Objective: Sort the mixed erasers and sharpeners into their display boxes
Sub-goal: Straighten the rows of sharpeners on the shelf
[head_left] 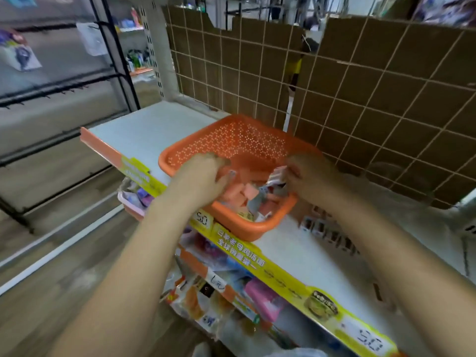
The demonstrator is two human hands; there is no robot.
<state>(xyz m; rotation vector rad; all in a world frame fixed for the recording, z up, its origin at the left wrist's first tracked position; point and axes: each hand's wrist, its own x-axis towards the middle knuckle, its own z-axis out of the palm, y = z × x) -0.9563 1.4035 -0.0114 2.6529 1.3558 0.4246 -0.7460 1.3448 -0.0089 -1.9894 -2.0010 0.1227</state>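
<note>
An orange perforated basket [231, 140] sits on the white shelf [154, 124], its near corner over the shelf's front edge. Its near end holds several small pink-orange erasers [247, 193] mixed with grey and white packets. My left hand [206, 176] reaches into the basket from the left, fingers curled down among the pink pieces; whether it holds one is hidden. My right hand [311, 176] is at the basket's right side and pinches a small wrapped white-and-pink packet [277, 176]. The frame is blurred.
A row of small dark items [327, 231] lies on the shelf right of the basket. A wire grid backed with cardboard [373, 86] closes the shelf's rear. A yellow price strip [257, 261] runs along the front edge. Lower shelves hold packaged goods [231, 292].
</note>
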